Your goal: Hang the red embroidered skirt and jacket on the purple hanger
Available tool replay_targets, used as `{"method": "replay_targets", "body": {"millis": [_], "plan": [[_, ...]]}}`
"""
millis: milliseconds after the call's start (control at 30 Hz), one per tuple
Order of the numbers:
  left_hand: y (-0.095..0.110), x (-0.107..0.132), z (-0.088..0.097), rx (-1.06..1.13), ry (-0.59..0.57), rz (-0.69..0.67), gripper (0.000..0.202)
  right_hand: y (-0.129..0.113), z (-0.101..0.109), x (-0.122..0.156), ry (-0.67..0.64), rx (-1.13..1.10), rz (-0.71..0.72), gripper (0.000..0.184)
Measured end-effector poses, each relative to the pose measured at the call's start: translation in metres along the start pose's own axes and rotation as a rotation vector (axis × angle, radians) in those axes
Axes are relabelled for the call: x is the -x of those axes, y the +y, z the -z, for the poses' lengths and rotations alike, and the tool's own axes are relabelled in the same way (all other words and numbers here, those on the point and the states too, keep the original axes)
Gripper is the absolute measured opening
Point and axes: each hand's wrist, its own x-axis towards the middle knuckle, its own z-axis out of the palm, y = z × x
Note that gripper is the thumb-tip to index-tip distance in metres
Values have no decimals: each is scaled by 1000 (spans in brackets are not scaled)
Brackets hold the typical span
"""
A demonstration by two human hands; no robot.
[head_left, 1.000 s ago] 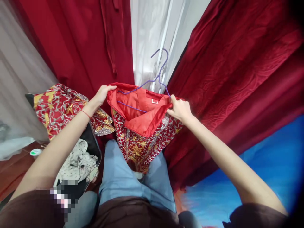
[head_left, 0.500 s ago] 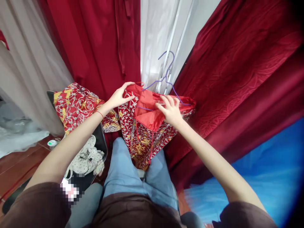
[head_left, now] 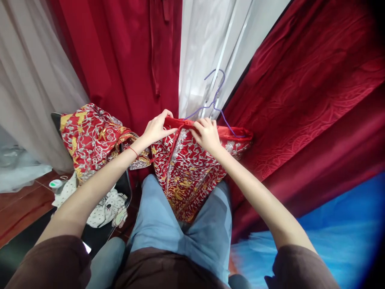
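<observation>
A red skirt-like garment [head_left: 192,168] with silver and gold embroidery hangs between my knees, its plain red top band uppermost. My left hand [head_left: 158,127] grips the left end of that band, thumb in front and fingers behind. Close beside it, my right hand [head_left: 207,134] pinches the band near its middle, fingers curled over the edge. A purple wire hanger [head_left: 214,102] rises out of the garment's top, its hook leaning against the white surface behind. Thin red cords trail down the garment's front left.
At left, another embroidered red cloth [head_left: 93,136] lies on a dark chair [head_left: 128,188] with a white dotted bag [head_left: 105,208]. A small white-lidded jar [head_left: 55,184] is near it. Red curtains [head_left: 126,60] hang ahead and right; blue tulle [head_left: 282,249] lies at lower right.
The red lining flap that hung folded over the front is up and out of sight behind the band. My right hand went from spread fingers to pinching the band, nearer my left.
</observation>
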Motion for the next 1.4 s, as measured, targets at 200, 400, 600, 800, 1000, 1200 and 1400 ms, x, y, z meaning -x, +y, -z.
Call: {"method": "replay_targets", "body": {"millis": [200, 400, 600, 800, 1000, 1200, 1400], "plan": [[-4, -6, -12, 72, 104, 64, 29, -6, -9, -4, -8, 48, 42, 29], [-12, -6, -18, 288, 207, 38, 28, -8, -14, -6, 26, 58, 7, 31], [-12, -5, -24, 380, 365, 39, 32, -4, -17, -10, 131, 6, 47, 36], [-9, -5, -29, 395, 431, 70, 34, 14, -26, -16, 126, -78, 12, 42], [-5, 2, -26, 359, 386, 125, 35, 1, -22, -20, -7, -26, 180, 26], [-10, 0, -27, 355, 328, 150, 37, -3, -24, -14, -81, 12, 250, 24], [-11, -2, -30, 405, 333, 138, 36, 9, -22, -18, 11, -108, 364, 37]]}}
